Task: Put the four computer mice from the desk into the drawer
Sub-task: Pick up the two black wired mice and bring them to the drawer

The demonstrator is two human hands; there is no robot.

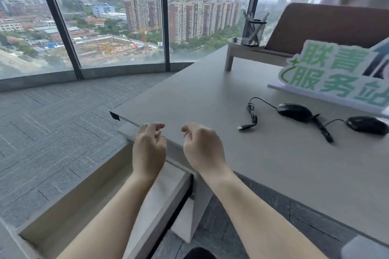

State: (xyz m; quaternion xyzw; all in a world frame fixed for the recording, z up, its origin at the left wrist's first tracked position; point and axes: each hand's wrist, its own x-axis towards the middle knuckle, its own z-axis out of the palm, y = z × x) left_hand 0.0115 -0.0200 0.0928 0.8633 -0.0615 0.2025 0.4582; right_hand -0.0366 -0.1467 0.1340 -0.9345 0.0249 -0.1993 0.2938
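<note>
Both hands hang empty over the desk's (210,94) near-left corner, left hand (149,149) and right hand (203,149) loosely curled, close but apart. The drawer (69,202) stands open below, ready. Two black mice, one (294,111) and another (367,125), lie far right with trailing cables.

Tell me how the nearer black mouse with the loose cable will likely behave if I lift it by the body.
The mouse looks small and hard-shelled, so it is probably light and rigid. Its thin cable lies curled on the desk, so it will likely dangle and drag the USB plug behind. The cable may snag on the drawer edge.
</note>
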